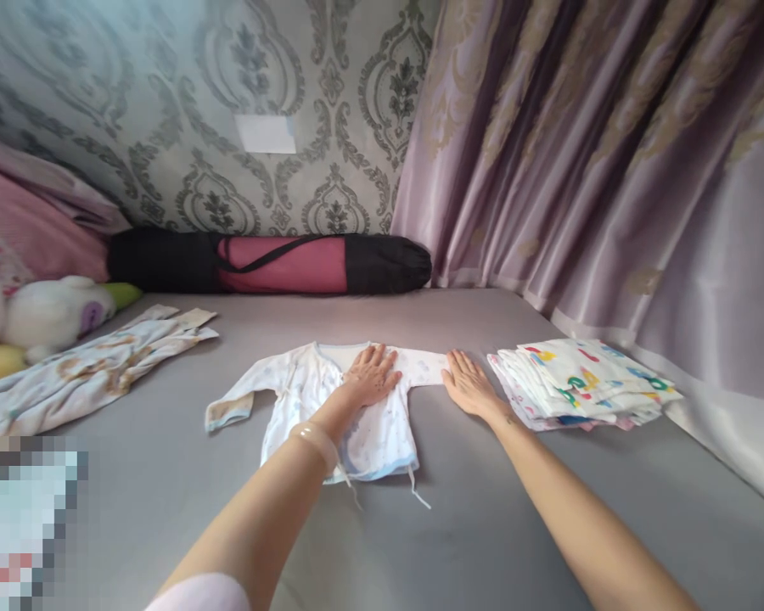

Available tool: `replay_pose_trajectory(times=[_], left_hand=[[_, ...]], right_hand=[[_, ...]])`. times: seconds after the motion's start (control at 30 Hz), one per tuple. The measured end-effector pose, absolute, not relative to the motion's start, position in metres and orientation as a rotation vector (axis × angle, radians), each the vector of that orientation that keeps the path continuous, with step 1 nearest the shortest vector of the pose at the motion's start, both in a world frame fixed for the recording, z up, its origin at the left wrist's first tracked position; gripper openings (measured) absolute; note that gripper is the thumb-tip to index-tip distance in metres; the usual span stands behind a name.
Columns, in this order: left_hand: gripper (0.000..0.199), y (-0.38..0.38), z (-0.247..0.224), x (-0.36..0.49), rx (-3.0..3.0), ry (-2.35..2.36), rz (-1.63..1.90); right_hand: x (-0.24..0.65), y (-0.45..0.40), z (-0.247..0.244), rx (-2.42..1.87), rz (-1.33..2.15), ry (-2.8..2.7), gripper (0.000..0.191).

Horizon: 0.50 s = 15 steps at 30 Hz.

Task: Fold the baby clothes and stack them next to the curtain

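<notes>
A small white baby shirt with pale blue trim lies spread on the grey sheet, two ties hanging from its lower hem. My left hand rests flat on its upper chest, fingers spread and pointing away from me. At the end of the right-side sleeve, my right hand lies flat with its fingers stretched out, touching the cuff and the sheet. The other sleeve is bent downward at the left. Just right of my right hand sits a stack of folded printed cloths.
Crumpled patterned clothing lies at the left, near a white plush toy. Along the patterned wall stretches a black and red roll bag. Purple curtains hang behind the stack. The lower left corner is pixelated.
</notes>
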<state>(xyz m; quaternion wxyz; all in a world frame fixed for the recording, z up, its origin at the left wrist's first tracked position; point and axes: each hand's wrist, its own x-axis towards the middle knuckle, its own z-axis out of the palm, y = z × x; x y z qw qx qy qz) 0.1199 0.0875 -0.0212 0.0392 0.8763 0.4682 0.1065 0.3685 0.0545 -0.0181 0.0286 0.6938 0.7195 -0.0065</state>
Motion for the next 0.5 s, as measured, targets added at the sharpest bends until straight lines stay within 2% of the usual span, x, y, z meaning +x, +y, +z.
replay_pose_trajectory(times=[0.1,0.2,0.3,0.37,0.5], left_hand=[[0.055,0.085,-0.007,0.117,2.646,1.361,0.331],[0.057,0.077,0.014,0.088,2.581,1.389,0.480],[0.051,0.063,0.028,0.024,2.482,1.572,0.676],[0.046,0.052,0.031,-0.030,2.350,1.766,0.739],[0.052,0.027,0.030,-0.115,1.901,2.123,0.591]], right_hand=[[0.367,0.059,-0.019,2.137,-0.006,2.192,0.059],[0.364,0.068,-0.008,2.142,-0.119,2.117,0.058],[0.356,0.076,0.012,2.139,-0.243,2.039,0.055],[0.343,0.081,0.025,2.157,-0.198,2.075,0.051],[0.281,0.089,0.040,2.085,-0.009,2.529,0.045]])
